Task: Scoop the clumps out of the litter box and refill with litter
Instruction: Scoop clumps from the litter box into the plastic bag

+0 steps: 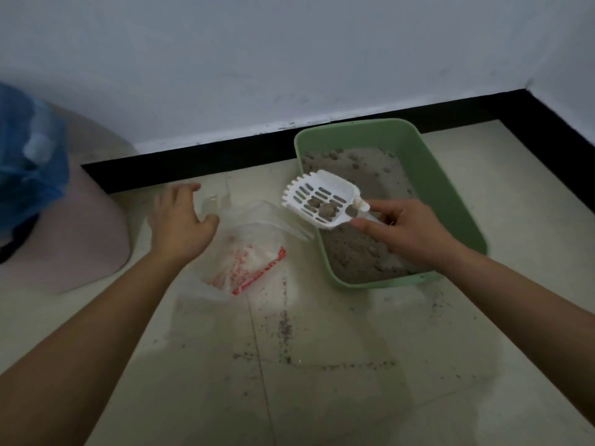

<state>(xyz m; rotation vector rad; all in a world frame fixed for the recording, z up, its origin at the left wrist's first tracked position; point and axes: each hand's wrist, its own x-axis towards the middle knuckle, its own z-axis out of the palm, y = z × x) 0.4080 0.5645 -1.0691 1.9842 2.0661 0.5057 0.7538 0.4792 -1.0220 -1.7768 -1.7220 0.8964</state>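
Scoop (322, 201), white, slotted, is hanging over the left rim of the litter box (447, 188), toothed edge pointing away from the box and to its left; it is carrying a few grey-brown clumps (323, 208) in the pan. Right hand (409, 230) is hovering above the box's left half and pinching the scoop's handle between thumb and curled fingers. The box, green, rectangular, is sitting on the tiled floor (354, 397) and holding grey litter (363, 255), with more lumps showing toward its far end. Just left of the box a clear plastic bag (254, 252) with red print is lying on the floor, mouth gaping toward the far side. Left hand (180, 220) is hovering at the bag's far-left edge, fingers apart and loosely bent, gripping nothing that can be made out; contact between thumb and bag cannot be told. Loose grains (286, 329) are lying scattered on the floor in front of the box. Well left of the box a pinkish bin (83, 233) with a blue liner (29, 169) is standing. Behind the box a black baseboard (225, 152) is running under a white wall (289, 59)
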